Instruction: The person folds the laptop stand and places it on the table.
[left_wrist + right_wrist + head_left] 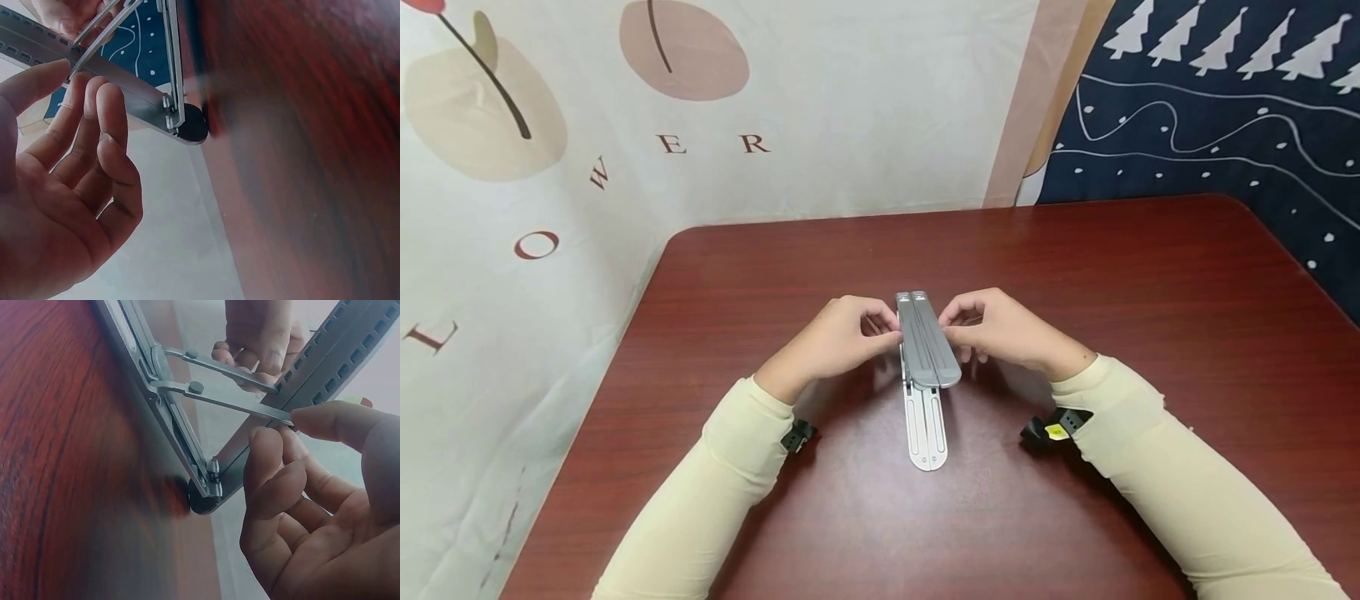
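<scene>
A folding metal laptop stand (929,350) stands narrow on the table, its slotted upper arms raised at an angle over the flat base (927,433). Thin support struts (240,406) link base and upper part, as the right wrist view shows. My left hand (853,335), on the stand's left side, pinches the end of one strut (103,39) between thumb and forefinger. On the opposite side my right hand (1000,329) pinches the other strut's end beside the row of slots (340,372). In the head view the upper arms hide the struts.
The stand sits on a reddish-brown wooden table (1120,292). Behind it hangs a pale cloth with printed letters (865,108), and a dark blue cloth with white trees (1195,125) is at the right. Dark straps (1071,419) circle both wrists.
</scene>
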A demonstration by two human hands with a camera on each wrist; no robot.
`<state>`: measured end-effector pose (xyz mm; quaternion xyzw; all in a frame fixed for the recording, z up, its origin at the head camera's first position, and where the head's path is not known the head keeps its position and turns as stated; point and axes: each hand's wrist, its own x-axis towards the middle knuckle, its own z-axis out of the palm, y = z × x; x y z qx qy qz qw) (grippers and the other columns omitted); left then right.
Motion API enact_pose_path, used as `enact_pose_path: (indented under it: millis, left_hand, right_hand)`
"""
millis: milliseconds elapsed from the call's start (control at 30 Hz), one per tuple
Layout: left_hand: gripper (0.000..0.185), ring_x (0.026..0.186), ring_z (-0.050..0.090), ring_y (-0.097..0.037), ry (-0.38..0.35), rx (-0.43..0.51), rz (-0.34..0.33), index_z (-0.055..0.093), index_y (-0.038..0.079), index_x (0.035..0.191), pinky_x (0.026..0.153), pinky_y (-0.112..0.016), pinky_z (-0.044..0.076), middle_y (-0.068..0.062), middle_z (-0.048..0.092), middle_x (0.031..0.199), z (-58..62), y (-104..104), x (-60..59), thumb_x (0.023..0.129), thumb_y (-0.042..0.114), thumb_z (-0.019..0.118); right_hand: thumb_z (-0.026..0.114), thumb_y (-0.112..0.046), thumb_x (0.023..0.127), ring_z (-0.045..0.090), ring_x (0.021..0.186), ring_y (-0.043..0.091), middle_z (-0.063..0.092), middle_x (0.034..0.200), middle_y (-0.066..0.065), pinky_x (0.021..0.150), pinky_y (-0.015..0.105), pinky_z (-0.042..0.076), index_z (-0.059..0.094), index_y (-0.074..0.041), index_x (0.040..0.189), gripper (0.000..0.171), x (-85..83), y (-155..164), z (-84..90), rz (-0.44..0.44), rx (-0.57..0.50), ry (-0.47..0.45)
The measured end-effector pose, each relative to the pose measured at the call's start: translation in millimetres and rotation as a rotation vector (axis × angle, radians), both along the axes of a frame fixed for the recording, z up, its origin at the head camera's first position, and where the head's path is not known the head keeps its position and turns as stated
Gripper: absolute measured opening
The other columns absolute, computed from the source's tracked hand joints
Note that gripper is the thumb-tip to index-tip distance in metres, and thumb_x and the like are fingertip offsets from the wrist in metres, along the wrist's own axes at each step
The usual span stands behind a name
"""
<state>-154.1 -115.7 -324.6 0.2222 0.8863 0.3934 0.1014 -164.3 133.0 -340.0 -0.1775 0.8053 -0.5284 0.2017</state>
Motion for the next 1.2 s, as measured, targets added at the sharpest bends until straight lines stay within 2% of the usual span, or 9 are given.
enact_pose_path:
  millis: [233, 333, 500, 700, 800, 1200]
  left_hand:
    - [0.007, 0.076, 0.066, -0.011, -0.007, 0.003, 0.023, 0.074, 0.011, 0.091, 0.071, -0.026, 0.052, -0.001, 0.074, 0.083, -1.2, 0.9, -0.5, 0.091, 0.017, 0.071]
    - [0.009, 0.074, 0.070, -0.016, -0.029, 0.019, 0.024, 0.074, 0.010, 0.091, 0.068, -0.025, 0.052, -0.005, 0.074, 0.082, -2.7, 1.0, -1.3, 0.092, 0.017, 0.069]
    - [0.010, 0.073, 0.074, -0.027, -0.109, 0.065, 0.016, 0.073, 0.006, 0.093, 0.068, -0.027, 0.054, -0.012, 0.075, 0.083, -3.9, 0.9, -1.0, 0.094, 0.013, 0.066]
    - [0.011, 0.071, 0.075, -0.028, -0.237, 0.131, 0.035, 0.071, 0.003, 0.094, 0.069, -0.038, 0.057, -0.017, 0.076, 0.088, -4.2, 1.9, -1.1, 0.095, 0.010, 0.063]
    - [0.011, 0.069, 0.075, -0.026, -0.279, 0.143, 0.042, 0.070, 0.002, 0.095, 0.063, -0.037, 0.054, -0.017, 0.076, 0.088, -4.4, 1.6, -1.1, 0.096, 0.010, 0.062]
    - [0.014, 0.067, 0.074, -0.021, -0.298, 0.137, 0.038, 0.070, 0.002, 0.099, 0.060, -0.029, 0.049, -0.014, 0.077, 0.088, -4.3, 0.8, -1.4, 0.097, 0.010, 0.060]
  right_hand:
    - [0.065, -0.010, 0.094, 0.062, 0.055, 0.023, 0.067, 0.075, 0.006, 0.047, 0.031, 0.049, 0.068, 0.000, 0.098, 0.012, 0.6, -2.4, 0.7, 0.000, -0.034, -0.026]
    - [0.066, -0.011, 0.094, 0.062, 0.055, 0.024, 0.067, 0.072, 0.006, 0.046, 0.030, 0.049, 0.068, 0.001, 0.098, 0.013, 1.2, -3.6, -0.3, -0.007, -0.046, -0.031]
    - [0.067, -0.012, 0.094, 0.061, 0.053, 0.021, 0.066, 0.069, 0.004, 0.045, 0.028, 0.047, 0.068, 0.001, 0.097, 0.013, 2.3, -4.9, -2.2, -0.016, -0.061, -0.044]
    - [0.065, -0.013, 0.095, 0.058, 0.050, 0.015, 0.066, 0.068, 0.001, 0.044, 0.025, 0.043, 0.065, 0.002, 0.098, 0.015, 4.2, -6.4, -1.0, -0.010, -0.088, -0.076]
    - [0.065, -0.012, 0.096, 0.057, 0.048, 0.014, 0.066, 0.069, 0.001, 0.044, 0.024, 0.041, 0.065, 0.002, 0.098, 0.014, 4.5, -6.7, -0.7, -0.010, -0.092, -0.077]
    - [0.065, -0.014, 0.096, 0.052, 0.044, 0.013, 0.068, 0.073, 0.000, 0.042, 0.025, 0.037, 0.064, 0.000, 0.099, 0.014, 4.4, -7.5, -2.0, -0.023, -0.071, -0.072]
